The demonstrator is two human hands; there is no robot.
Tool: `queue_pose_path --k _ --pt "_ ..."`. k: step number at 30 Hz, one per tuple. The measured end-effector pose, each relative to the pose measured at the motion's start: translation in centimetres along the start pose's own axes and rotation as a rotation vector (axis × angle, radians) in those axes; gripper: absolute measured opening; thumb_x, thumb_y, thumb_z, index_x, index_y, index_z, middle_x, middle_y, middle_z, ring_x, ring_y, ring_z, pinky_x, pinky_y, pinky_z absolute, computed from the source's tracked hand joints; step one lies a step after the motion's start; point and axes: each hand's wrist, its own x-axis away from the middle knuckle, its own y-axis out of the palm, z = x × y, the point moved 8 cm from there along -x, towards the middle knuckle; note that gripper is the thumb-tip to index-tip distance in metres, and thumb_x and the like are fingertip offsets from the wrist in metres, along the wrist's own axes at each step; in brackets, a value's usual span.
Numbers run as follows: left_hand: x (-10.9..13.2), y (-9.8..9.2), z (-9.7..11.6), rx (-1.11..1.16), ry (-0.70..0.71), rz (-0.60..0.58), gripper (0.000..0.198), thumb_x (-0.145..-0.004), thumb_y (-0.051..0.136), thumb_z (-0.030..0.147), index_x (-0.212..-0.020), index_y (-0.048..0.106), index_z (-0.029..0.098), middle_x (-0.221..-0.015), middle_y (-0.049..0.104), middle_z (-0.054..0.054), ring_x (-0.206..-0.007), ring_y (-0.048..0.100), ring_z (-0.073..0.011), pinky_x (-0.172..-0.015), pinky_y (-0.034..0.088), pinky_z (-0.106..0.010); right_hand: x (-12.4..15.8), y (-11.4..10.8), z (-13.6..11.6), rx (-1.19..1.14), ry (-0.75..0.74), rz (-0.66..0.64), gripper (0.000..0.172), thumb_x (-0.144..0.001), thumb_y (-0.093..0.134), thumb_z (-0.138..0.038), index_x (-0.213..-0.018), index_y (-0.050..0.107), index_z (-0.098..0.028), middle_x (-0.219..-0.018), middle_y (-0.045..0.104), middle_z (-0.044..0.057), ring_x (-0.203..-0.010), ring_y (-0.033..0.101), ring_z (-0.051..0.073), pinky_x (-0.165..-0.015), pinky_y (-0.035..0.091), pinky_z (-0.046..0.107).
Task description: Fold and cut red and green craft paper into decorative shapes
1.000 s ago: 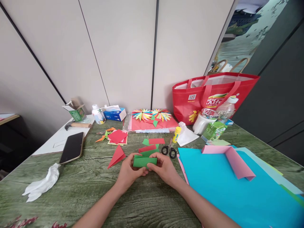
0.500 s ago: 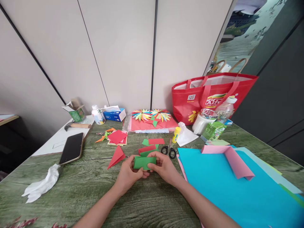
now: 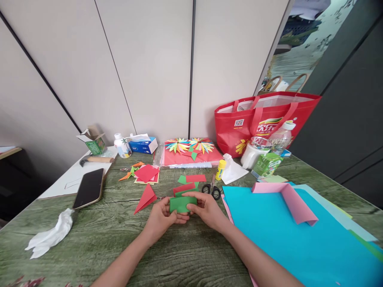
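A small green folded paper [image 3: 180, 205] is held up between both hands, just above the table. My left hand [image 3: 161, 215] grips its left end, fingers beneath and thumb along the lower edge. On the right end, my right hand [image 3: 206, 206] pinches it with the thumb on the front face. Just behind lie folded red paper [image 3: 183, 188] and green pieces, partly hidden by the hands. A red paper strip [image 3: 196, 178] lies farther back. Black-handled scissors [image 3: 212, 189] rest to the right, near a yellow glue stick [image 3: 220, 170]. A red folded triangle [image 3: 145, 198] is left of my hands.
Blue paper sheets [image 3: 287, 235] with a pink folded strip [image 3: 295, 201] cover the right side. A phone [image 3: 89, 188], crumpled tissue [image 3: 52, 233] and hammer [image 3: 97, 159] lie left. Behind stand a tissue pack [image 3: 143, 145], paper fans [image 3: 178, 146] and a red bag [image 3: 230, 133].
The thumbs have shifted slightly on the green paper, and the left thumb sits lower and more to the left. The whole view has moved a little.
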Motion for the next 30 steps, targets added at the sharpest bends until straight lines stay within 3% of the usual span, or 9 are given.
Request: queue_pose_path --k 4,11,15,23,26,28,30 --pt "0.0 0.2 0.2 0.025 -0.014 -0.037 0.046 -0.063 0.067 0.03 -0.098 0.042 0.015 -0.074 0.071 -0.008 -0.073 0.068 -0.0261 -0.071 0.054 -0.043 -0.1 -0.2 -0.1 -0.054 -0.004 0.0 0.03 -0.07 0.06 -0.019 -0.1 0.06 -0.019 -0.091 0.063 0.003 -0.07 0.057 0.015 -0.06 0.047 0.026" --pt "-0.1 -0.2 -0.5 0.005 -0.033 -0.008 0.047 -0.066 0.064 0.027 -0.1 0.033 0.017 -0.066 0.07 -0.005 -0.069 0.068 -0.025 -0.069 0.053 -0.042 -0.3 -0.8 0.3 -0.104 0.04 0.031 0.032 -0.067 0.062 -0.019 -0.097 0.051 -0.021 -0.069 0.059 -0.004 -0.059 0.055 0.013 -0.055 0.046 0.024" --pt "0.2 0.4 0.0 0.04 -0.015 -0.067 0.053 -0.066 0.063 0.023 -0.108 0.03 0.017 -0.071 0.07 -0.007 -0.075 0.068 -0.0257 -0.074 0.051 -0.044 -0.4 -1.3 0.9 -0.094 0.054 0.056 0.033 -0.066 0.063 -0.021 -0.096 0.048 -0.021 -0.065 0.058 -0.005 -0.056 0.055 0.013 -0.053 0.047 0.025" --pt "0.3 0.7 0.8 0.1 0.039 -0.099 0.056 -0.07 0.06 0.022 -0.114 0.025 0.017 -0.077 0.07 -0.01 -0.078 0.067 -0.0262 -0.076 0.05 -0.045 -0.6 -2.6 0.9 -0.149 0.04 0.211 0.034 -0.064 0.068 -0.03 -0.089 0.049 -0.02 -0.059 0.058 -0.005 -0.052 0.055 0.012 -0.053 0.048 0.026" --pt "-0.2 -1.1 1.1 0.04 0.144 0.041 0.047 -0.072 0.053 0.02 -0.111 0.027 0.019 -0.08 0.07 -0.008 -0.076 0.067 -0.0241 -0.074 0.05 -0.045 -0.3 -4.6 0.6 -0.142 -0.016 0.413 0.036 -0.064 0.068 -0.035 -0.089 0.047 -0.02 -0.064 0.059 -0.003 -0.058 0.057 0.014 -0.055 0.05 0.028" --pt "-0.1 -3.5 2.0 -0.1 0.299 0.268 0.036 -0.074 0.047 0.018 -0.106 0.032 0.02 -0.08 0.068 -0.006 -0.077 0.066 -0.0219 -0.075 0.05 -0.043 0.0 -5.9 0.4 -0.125 -0.058 0.524 0.039 -0.065 0.067 -0.038 -0.092 0.046 -0.021 -0.068 0.059 -0.002 -0.062 0.058 0.015 -0.056 0.051 0.028" --pt "0.9 -5.6 3.3 -0.388 0.46 0.532 0.029 -0.074 0.045 0.016 -0.102 0.039 0.02 -0.088 0.066 -0.007 -0.086 0.064 -0.0208 -0.081 0.047 -0.04 0.0 -6.3 0.4 -0.062 -0.069 0.55 0.037 -0.067 0.065 -0.04 -0.094 0.047 -0.02 -0.072 0.059 -0.001 -0.061 0.058 0.015 -0.055 0.051 0.029"
